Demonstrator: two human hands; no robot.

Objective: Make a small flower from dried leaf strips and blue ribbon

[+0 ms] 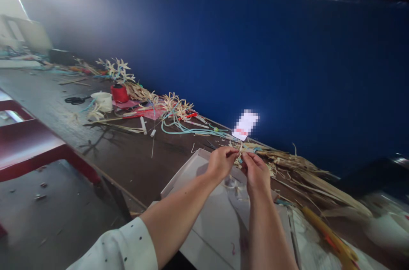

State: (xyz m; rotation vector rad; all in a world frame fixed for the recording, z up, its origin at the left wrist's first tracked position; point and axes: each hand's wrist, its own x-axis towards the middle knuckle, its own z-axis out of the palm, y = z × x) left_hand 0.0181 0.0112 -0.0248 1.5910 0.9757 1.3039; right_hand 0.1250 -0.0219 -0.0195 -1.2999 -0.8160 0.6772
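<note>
My left hand (220,162) is closed in a pinch, its fingertips close to those of my right hand (256,171), which is pinched too. Between them shows a small pale strip (240,148) like dried husk; its full shape is hidden by my fingers and the clutter behind. Both hands are above a shallow white cardboard box (188,172), and my forearms cross over it. Just beyond the fingertips a bright phone-like screen (245,125), blurred out, leans against the blue partition (204,48).
Dried husks (297,161) lie along the partition to the right. Husk flowers (175,106) and blue-green cords (191,130) spread leftward. Farther left are a white cup (102,101), a red thread spool (119,93) and black scissors (76,100). A dark red stool (38,146) stands beside the table.
</note>
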